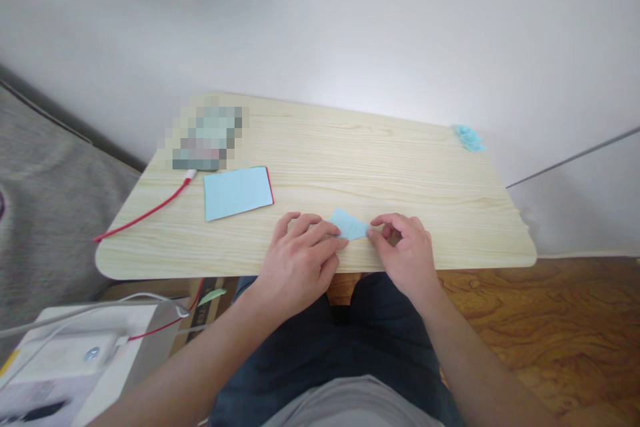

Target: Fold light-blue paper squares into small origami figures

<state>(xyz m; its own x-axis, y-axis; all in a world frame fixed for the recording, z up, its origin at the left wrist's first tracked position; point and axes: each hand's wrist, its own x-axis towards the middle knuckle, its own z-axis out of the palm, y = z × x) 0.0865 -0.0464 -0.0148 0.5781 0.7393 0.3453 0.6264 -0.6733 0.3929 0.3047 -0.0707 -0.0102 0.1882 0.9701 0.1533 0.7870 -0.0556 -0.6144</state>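
A small light-blue piece of folded paper (349, 223) lies near the front edge of the wooden table (350, 153), narrowing to a point on its right. My left hand (303, 257) presses the paper's left end with its fingertips, thumb and fingers closed on that side. At the pointed right end, my right hand (404, 247) pinches the tip between thumb and forefinger. Left of my hands rests a stack of blue paper sheets (239, 193), with a red edge showing along its right side.
A blurred-out phone (207, 137) lies at the back left, with a red cable (150, 217) running off the table's left edge. A crumpled or folded blue paper piece (469, 137) sits at the back right corner. Below left stands a white box (125, 347) with cables. A white wall (350, 27) rises behind.
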